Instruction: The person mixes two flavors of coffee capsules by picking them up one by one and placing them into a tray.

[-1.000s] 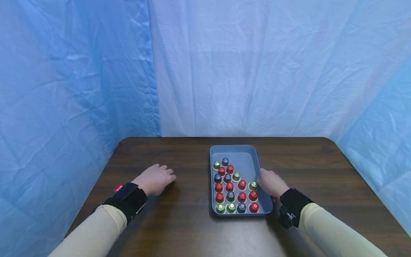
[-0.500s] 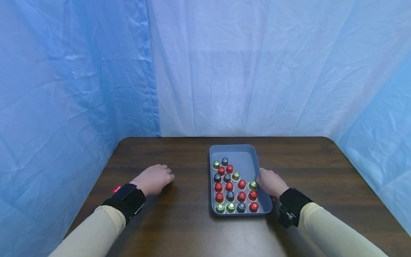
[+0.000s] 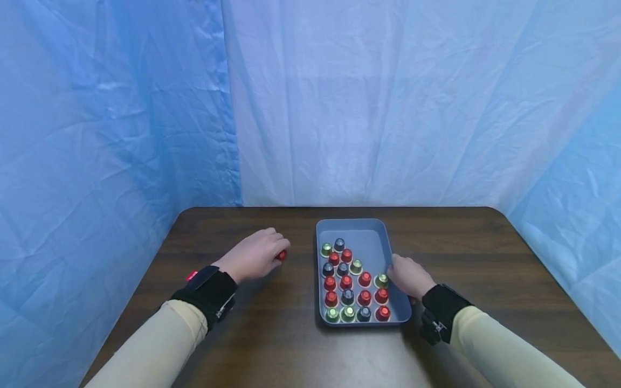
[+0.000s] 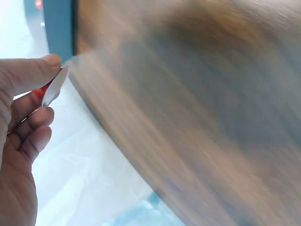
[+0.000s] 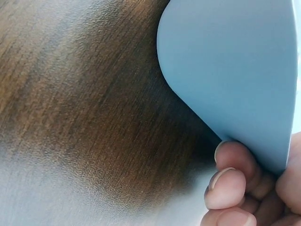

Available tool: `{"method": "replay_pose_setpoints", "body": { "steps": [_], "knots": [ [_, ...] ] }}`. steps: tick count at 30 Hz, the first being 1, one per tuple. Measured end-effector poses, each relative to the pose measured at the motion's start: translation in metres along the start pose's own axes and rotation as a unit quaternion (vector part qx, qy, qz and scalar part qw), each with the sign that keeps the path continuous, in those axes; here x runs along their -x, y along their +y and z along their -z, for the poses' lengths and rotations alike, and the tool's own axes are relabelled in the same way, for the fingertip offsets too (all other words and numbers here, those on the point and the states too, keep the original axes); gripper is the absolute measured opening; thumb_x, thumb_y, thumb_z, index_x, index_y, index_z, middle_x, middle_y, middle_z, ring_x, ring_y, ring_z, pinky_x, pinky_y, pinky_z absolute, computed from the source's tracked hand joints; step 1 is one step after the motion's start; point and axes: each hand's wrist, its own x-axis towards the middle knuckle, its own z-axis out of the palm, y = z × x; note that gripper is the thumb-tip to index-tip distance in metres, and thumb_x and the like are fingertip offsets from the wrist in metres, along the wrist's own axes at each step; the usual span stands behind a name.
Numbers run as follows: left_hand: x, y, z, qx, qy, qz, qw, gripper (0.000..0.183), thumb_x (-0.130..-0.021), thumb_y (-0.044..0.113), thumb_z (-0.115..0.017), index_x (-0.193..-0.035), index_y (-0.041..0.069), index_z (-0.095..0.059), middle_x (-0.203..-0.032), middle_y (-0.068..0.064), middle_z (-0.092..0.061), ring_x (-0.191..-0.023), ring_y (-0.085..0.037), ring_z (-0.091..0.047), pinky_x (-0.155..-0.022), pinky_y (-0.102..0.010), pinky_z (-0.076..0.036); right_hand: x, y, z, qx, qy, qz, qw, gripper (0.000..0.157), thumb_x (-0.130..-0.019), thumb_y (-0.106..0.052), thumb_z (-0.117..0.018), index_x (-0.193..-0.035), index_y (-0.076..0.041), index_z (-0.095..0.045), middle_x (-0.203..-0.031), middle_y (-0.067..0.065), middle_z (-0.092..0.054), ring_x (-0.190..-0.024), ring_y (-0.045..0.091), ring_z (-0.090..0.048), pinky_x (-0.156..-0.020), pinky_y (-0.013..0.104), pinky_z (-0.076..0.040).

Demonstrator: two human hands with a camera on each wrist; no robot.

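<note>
Between thumb and fingers my left hand [image 3: 254, 255] pinches a red coffee capsule [image 3: 281, 255], held over the table to the left of the tray. Its silver lid [image 4: 55, 88] shows edge-on in the left wrist view. A blue-grey tray [image 3: 366, 231] holds several red, green and dark capsules standing lid down in rows. My right hand [image 3: 411, 276] grips the tray's right wall, thumb at the rim. In the right wrist view curled fingers [image 5: 228, 187] sit against the underside of the tray's outer wall [image 5: 225, 70].
The brown wooden table [image 3: 271, 345] has rounded far corners. Blue-white curtains [image 3: 378, 108] hang behind it and on both sides. At the tray's far end and right side, bare floor shows beyond the capsules.
My left hand has come up and moved right toward the tray, and a red capsule now shows in its fingers. The right hand and the tray stay in place.
</note>
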Motion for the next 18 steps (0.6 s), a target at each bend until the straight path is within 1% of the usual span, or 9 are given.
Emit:
{"method": "replay_pose_setpoints", "body": {
  "steps": [3,7,12,15,18],
  "knots": [
    [-0.011,0.007,0.004,0.007,0.008,0.012,0.9999,0.029,-0.086,0.021,-0.084,-0.110,0.016,-0.069,-0.098,0.004,-0.065,-0.093,-0.015,-0.055,-0.089,-0.032,-0.052,0.001,-0.001,0.000,0.001,0.001,0.001,1.000,0.046,-0.104,-0.014,-0.050,-0.143,0.008,-0.041,-0.122,0.028,-0.059,-0.089,0.032,-0.065,-0.050,0.033,-0.054],
    [-0.024,0.016,0.007,0.008,0.026,0.005,0.9996,0.027,-0.089,0.022,-0.081,-0.112,0.015,-0.067,-0.098,0.004,-0.061,-0.092,-0.014,-0.055,-0.087,-0.031,-0.052,0.003,-0.003,0.001,-0.003,0.001,0.000,1.000,0.046,-0.104,-0.014,-0.050,-0.143,0.008,-0.041,-0.120,0.027,-0.059,-0.086,0.031,-0.065,-0.049,0.033,-0.054],
    [-0.041,0.026,0.005,0.002,0.050,-0.005,0.9987,0.029,-0.088,0.024,-0.082,-0.111,0.015,-0.067,-0.096,0.004,-0.060,-0.092,-0.014,-0.053,-0.086,-0.031,-0.051,0.004,-0.005,0.001,-0.011,-0.003,0.000,1.000,0.046,-0.104,-0.013,-0.049,-0.144,0.008,-0.040,-0.122,0.028,-0.059,-0.085,0.030,-0.065,-0.048,0.033,-0.053],
    [-0.052,0.031,0.003,0.004,0.057,-0.003,0.9984,0.030,-0.089,0.025,-0.082,-0.112,0.015,-0.067,-0.098,0.004,-0.061,-0.094,-0.014,-0.054,-0.088,-0.030,-0.051,0.004,-0.005,0.001,-0.009,-0.003,0.003,1.000,0.045,-0.104,-0.013,-0.050,-0.143,0.008,-0.041,-0.120,0.027,-0.060,-0.082,0.028,-0.065,-0.047,0.033,-0.052],
    [-0.060,0.035,0.002,0.014,0.052,0.003,0.9985,0.030,-0.090,0.023,-0.081,-0.114,0.015,-0.066,-0.102,0.003,-0.062,-0.097,-0.013,-0.055,-0.091,-0.030,-0.051,0.004,-0.004,0.002,-0.004,-0.001,0.006,1.000,0.043,-0.104,-0.013,-0.050,-0.141,0.008,-0.043,-0.117,0.025,-0.061,-0.079,0.026,-0.064,-0.047,0.033,-0.052]
  ]
}}
